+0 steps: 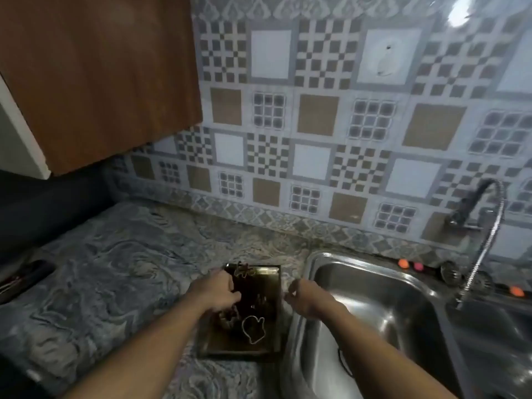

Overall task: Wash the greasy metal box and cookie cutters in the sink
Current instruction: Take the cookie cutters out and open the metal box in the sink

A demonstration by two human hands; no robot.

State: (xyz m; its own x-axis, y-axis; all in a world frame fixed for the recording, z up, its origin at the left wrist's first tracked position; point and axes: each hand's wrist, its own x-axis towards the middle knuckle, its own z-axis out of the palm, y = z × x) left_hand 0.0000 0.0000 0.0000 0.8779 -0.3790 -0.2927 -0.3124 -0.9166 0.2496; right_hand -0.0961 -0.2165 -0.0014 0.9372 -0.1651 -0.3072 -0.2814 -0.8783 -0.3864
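The metal box [239, 354] sits on the gray stone counter [115, 269], just beside the left edge of the sink [312, 264]. It is dark inside and has a low rim all around. Some cookie cutters lie in it. One shiny cutter [252, 329] lies in the near part of the box, and it looks a bit like a mitten. More cutters [243, 270] lie at the far end, but they are too blurry to tell their shapes.

Two bare arms reach in from the bottom. The left hand [218, 292] is down in the box, with its fingers bent over the cutters in the middle. I cannot tell if it holds one. The right hand [305, 298] is at the right side of the box, over the sink's edge. Its fingers are loosely bent and hold nothing. I cannot tell if it touches the rim. The two hands are apart.

The sink is shiny metal. A bendy tap [483, 249] curves over its far right side. Small orange and pink things [403, 263] sit behind the sink. Farther back is a wall of patterned tiles [316, 125], and a brown wooden cupboard [100, 82] hangs up on the left.
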